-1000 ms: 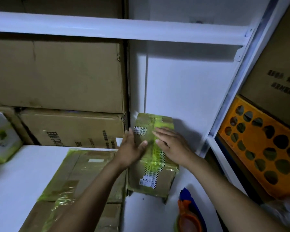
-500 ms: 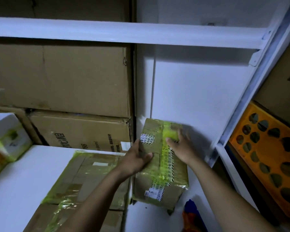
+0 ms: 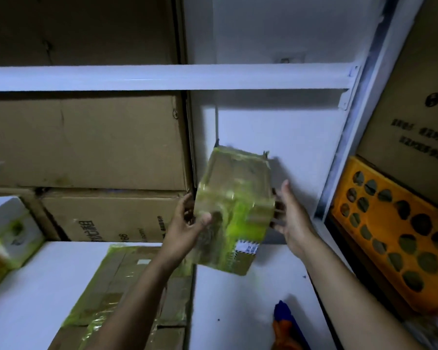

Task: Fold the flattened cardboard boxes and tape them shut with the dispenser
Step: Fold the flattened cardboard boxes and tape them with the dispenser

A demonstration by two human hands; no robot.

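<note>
Across the white shelf (image 3: 36,286), the biggest things are the stacked brown cartons (image 3: 86,142) at far left, which fill the bay up to the shelf above. Right of the upright stands an orange crate (image 3: 390,236) with round holes. On the near left of the shelf lies a flat cardboard box (image 3: 127,281) already bound in yellow-green tape.

Smaller than these, the taped box (image 3: 235,205) hangs clear of the shelf, tilted, in front of the white back wall. It is folded and heavily taped, so this one looks finished. What seems left is to put it down and start another, though no flattened box shows.

The left hand (image 3: 185,228) grips its left side, thumb over the front face. The right hand (image 3: 291,218) lies against its right side, thumb raised, and blur hides whether the fingers hook round the edge. A blue and orange object (image 3: 286,324) at the near edge may be the dispenser, but I cannot tell.

Half a second ago the box stood on the shelf with the right hand on top. Now it is lifted and tipped.
</note>
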